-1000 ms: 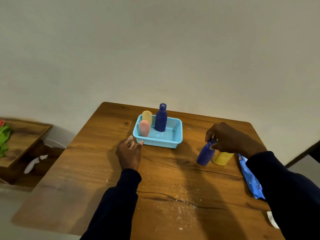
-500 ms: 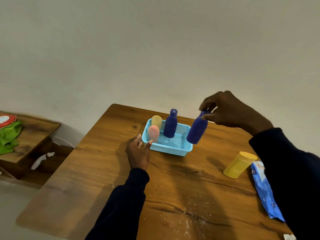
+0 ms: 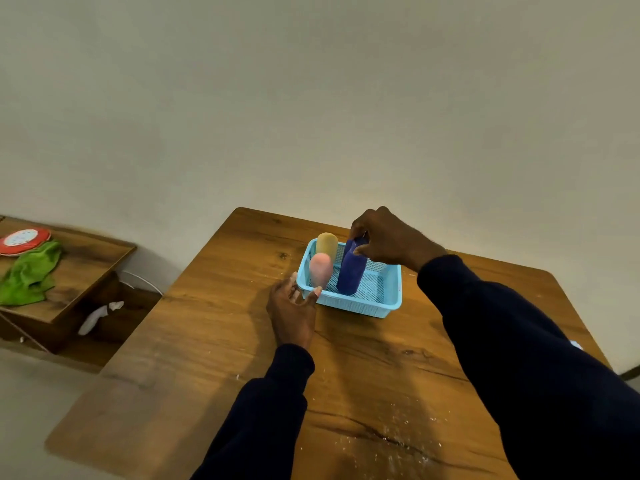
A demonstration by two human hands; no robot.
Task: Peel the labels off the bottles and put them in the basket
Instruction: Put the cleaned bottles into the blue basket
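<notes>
matt perforated plastic basket (image 3: pixel 360 306) by left hand (image 3: pixel 292 315); wood-grain table (image 3: pixel 214 341), smooth matt blue bottle (image 3: pixel 351 271) in right hand (image 3: pixel 388 240).

Head cam; fwd-down over table (image 3: pixel 214 323)

A dark blue bottle (image 3: pixel 350 275) is held upright inside the light blue basket (image 3: pixel 360 308), pinched at its cap by the right grip (image 3: pixel 389 242). At the basket's left end a pink bottle (image 3: pixel 321 270) and, behind it, a yellow bottle (image 3: pixel 327 244) are stood upright. The basket's near left corner is touched by the straight fingers of the left grip (image 3: pixel 294 313). The basket is set on a wooden tabletop (image 3: pixel 225 323); well to the basket's left, a green cloth (image 3: pixel 31 275) is laid on a low shelf (image 3: pixel 86 265).
</notes>
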